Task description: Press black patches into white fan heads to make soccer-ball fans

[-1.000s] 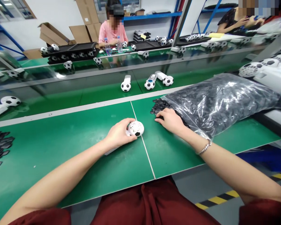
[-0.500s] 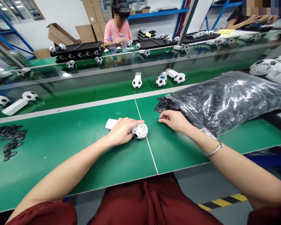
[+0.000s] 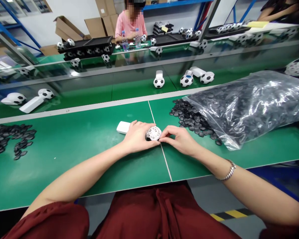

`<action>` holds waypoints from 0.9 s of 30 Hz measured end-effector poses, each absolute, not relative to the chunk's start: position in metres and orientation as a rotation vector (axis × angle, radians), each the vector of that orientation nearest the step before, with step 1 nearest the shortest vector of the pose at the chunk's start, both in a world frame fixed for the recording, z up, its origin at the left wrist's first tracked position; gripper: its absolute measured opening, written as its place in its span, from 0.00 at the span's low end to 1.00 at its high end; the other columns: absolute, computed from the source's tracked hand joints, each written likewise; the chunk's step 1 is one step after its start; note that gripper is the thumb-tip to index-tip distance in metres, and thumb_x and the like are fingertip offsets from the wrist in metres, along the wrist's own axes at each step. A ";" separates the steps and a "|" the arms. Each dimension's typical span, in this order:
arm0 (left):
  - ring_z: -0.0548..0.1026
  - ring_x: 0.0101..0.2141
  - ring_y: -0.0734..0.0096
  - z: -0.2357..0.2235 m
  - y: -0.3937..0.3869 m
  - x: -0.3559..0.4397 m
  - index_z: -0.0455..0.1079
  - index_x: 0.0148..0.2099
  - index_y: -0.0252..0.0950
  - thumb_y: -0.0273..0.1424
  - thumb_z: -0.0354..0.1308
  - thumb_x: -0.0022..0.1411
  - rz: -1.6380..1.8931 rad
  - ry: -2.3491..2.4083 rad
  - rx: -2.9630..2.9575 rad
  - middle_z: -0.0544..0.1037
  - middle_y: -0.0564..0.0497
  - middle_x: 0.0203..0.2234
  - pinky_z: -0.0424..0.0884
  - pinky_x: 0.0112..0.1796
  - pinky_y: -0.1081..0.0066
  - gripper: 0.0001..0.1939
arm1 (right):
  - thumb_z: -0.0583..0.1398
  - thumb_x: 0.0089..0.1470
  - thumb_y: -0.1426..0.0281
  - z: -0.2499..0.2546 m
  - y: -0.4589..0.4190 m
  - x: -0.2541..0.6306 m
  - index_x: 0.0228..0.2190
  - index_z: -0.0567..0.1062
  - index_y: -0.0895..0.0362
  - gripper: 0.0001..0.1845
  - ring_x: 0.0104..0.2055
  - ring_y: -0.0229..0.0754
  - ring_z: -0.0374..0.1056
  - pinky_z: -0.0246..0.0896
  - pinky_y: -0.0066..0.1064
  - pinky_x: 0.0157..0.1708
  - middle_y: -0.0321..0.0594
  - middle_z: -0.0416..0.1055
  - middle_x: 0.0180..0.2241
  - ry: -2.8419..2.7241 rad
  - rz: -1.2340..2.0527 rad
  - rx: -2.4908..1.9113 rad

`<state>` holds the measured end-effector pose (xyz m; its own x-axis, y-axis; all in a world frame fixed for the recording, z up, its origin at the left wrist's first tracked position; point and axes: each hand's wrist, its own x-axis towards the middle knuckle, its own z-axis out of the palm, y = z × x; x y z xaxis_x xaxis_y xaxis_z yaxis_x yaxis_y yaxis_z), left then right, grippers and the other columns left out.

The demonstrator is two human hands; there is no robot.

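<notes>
Nearest the camera: dark red clothing across the lap, both bare forearms extended onto the green worktable [image 3: 64,146].

Left hand [image 3: 137,136]: palm down over the body of a white football-shaped fan [image 3: 153,133], fingers curled around the left side of its round head, holding it flat on the table. White handle [image 3: 123,127] of the fan protruding from under the hand toward the left.

Right hand [image 3: 179,141]: fingertips pinched narrow and pressed against the right edge of the fan head; whether a small part sits between the fingertips cannot be told. Metal bracelet [image 3: 228,172] on the right wrist.

Fan position: on the table seam, between the two hands, touching both.

Just beyond the right hand: loose pile of black pieces [image 3: 189,116] spilling from the open mouth of a clear plastic bag [image 3: 249,103] filled with the same pieces. At far left of the table, well apart: a second scatter of black pieces [image 3: 7,137].

Further out: conveyor belt [image 3: 134,88] carrying finished football fans [image 3: 158,81], two more [image 3: 196,77] to the right, others [image 3: 30,99] to the left.

Farthest: second bench with black trays [image 3: 87,46], more fans, two water bottles [image 3: 131,39], and a seated person in a pink shirt [image 3: 131,25].
</notes>
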<state>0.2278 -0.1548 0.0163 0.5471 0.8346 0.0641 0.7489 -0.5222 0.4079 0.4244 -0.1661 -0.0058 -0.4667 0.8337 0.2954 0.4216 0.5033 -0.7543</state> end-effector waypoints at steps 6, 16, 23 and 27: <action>0.67 0.48 0.57 0.011 -0.158 0.228 0.61 0.54 0.36 0.49 0.55 0.53 0.407 1.281 2.533 0.72 0.46 0.47 0.52 0.53 0.51 0.31 | 0.62 0.50 0.71 -0.017 -0.168 0.423 0.28 0.71 0.56 0.03 0.29 0.36 0.63 0.60 0.28 0.31 0.34 0.68 0.27 -1.917 0.906 -1.038; 0.68 0.46 0.56 0.007 -0.159 0.227 0.62 0.53 0.34 0.51 0.52 0.54 0.425 1.293 2.588 0.73 0.45 0.45 0.55 0.51 0.53 0.31 | 0.62 0.49 0.68 -0.022 -0.165 0.423 0.28 0.68 0.56 0.07 0.28 0.36 0.63 0.60 0.28 0.29 0.33 0.66 0.27 -1.823 1.033 -1.073; 0.68 0.46 0.57 0.007 -0.159 0.226 0.61 0.54 0.34 0.49 0.51 0.56 0.441 1.253 2.596 0.73 0.45 0.47 0.54 0.51 0.54 0.30 | 0.61 0.50 0.67 -0.022 -0.164 0.421 0.28 0.66 0.55 0.07 0.27 0.36 0.62 0.59 0.28 0.28 0.33 0.65 0.26 -1.819 1.077 -1.057; 0.68 0.46 0.57 0.006 -0.159 0.226 0.61 0.54 0.33 0.47 0.52 0.56 0.432 1.271 2.598 0.72 0.45 0.47 0.55 0.50 0.54 0.29 | 0.60 0.50 0.66 -0.025 -0.164 0.421 0.29 0.65 0.55 0.08 0.28 0.36 0.62 0.60 0.29 0.29 0.33 0.63 0.27 -1.745 1.229 -0.997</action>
